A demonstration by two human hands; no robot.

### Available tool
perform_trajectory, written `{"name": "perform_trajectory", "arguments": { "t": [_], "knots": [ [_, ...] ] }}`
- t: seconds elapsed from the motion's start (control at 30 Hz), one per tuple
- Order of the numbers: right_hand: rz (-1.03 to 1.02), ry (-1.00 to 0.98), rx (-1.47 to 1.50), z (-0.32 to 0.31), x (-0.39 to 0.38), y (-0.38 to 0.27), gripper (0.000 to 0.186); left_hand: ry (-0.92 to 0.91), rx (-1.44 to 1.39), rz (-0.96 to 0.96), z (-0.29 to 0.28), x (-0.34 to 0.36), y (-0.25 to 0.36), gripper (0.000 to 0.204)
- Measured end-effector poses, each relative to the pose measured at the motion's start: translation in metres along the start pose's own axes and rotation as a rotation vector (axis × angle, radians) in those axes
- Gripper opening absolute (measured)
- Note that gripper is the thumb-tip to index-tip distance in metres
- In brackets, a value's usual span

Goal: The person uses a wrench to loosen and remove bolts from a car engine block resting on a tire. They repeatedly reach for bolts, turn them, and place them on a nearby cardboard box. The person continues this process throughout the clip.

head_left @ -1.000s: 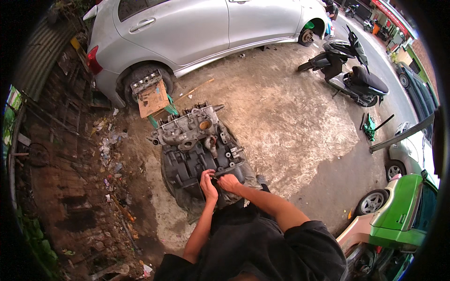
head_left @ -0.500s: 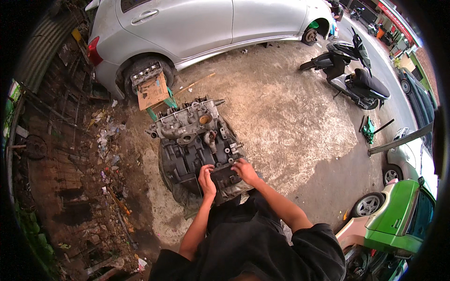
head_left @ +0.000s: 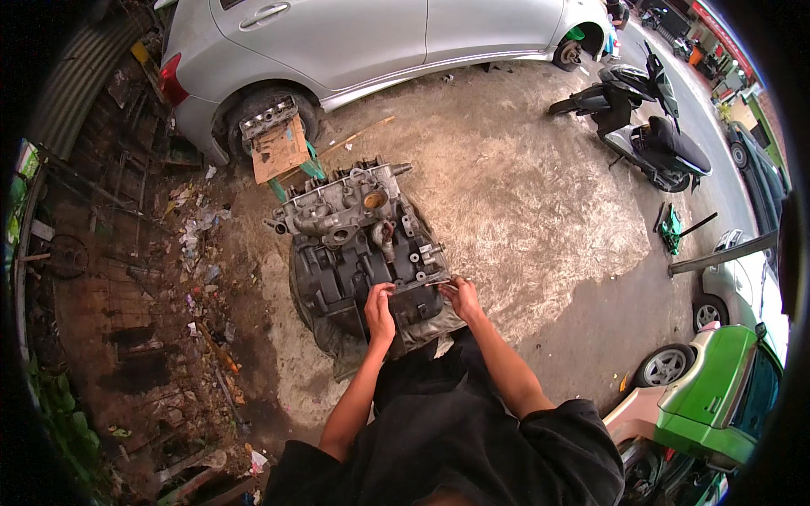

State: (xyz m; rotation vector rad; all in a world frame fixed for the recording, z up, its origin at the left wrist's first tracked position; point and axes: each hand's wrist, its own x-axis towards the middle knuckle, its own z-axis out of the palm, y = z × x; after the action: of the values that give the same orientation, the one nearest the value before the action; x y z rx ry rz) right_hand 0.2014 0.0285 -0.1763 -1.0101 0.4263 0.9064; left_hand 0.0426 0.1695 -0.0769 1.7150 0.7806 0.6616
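A grey and black engine block (head_left: 337, 261) lies on the ground in front of me, its metal intake part (head_left: 325, 218) at the far side with a round brownish opening. At the near edge of the block, my left hand (head_left: 380, 314) has its fingers bent together. My right hand (head_left: 461, 299) is at the block's near right corner, thumb and fingers pinched by a thin pale edge. Whether that edge is a loose strip or part of the block, I cannot tell. Two small round metal rings (head_left: 420, 276) sit between the hands and the intake part. Dark cloth (head_left: 342, 363) shows under the block.
A silver car (head_left: 363, 42) stands across the far side. Before its rear wheel, a metal engine part rests on a cardboard-topped stool (head_left: 281, 152). Scooter (head_left: 645, 139) and green jack (head_left: 671, 229) are to the right. Litter (head_left: 198, 236) covers the left ground; a green car (head_left: 709, 388) is near right.
My right hand has moved slightly right, to the block's corner, its fingers now pinched. My left hand has shifted a little right and up along the near edge. The view has tilted slightly.
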Motion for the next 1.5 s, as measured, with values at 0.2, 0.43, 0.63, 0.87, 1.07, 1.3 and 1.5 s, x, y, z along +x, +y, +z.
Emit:
{"name": "perform_trajectory", "arguments": {
  "t": [0.2, 0.43, 0.63, 0.87, 1.07, 1.3, 1.5],
  "knots": [
    [0.033, 0.01, 0.04, -0.001, 0.013, 0.001, 0.018, -0.013, 0.029, -0.024, -0.001, 0.001, -0.002, 0.051],
    [0.059, -0.026, -0.06, -0.004, 0.027, -0.005, 0.019, -0.008, 0.026, -0.037, -0.001, 0.001, -0.006, 0.049],
    [0.165, -0.007, -0.147, -0.006, 0.042, -0.01, 0.023, 0.0, 0.028, -0.038, -0.001, 0.003, -0.007, 0.047],
    [0.187, 0.036, -0.16, 0.0, 0.043, -0.013, 0.028, 0.004, -0.026, -0.033, 0.0, 0.003, -0.01, 0.05],
    [0.243, 0.033, -0.075, 0.0, 0.045, -0.009, 0.028, -0.006, -0.006, -0.058, -0.002, 0.003, -0.01, 0.052],
    [0.005, 0.025, -0.233, 0.009, 0.032, -0.015, 0.025, -0.001, -0.008, -0.056, -0.001, 0.003, -0.011, 0.052],
    [-0.154, -0.022, -0.129, 0.009, 0.008, -0.005, 0.022, 0.028, -0.024, -0.022, 0.0, 0.003, -0.01, 0.052]
  ]
}}
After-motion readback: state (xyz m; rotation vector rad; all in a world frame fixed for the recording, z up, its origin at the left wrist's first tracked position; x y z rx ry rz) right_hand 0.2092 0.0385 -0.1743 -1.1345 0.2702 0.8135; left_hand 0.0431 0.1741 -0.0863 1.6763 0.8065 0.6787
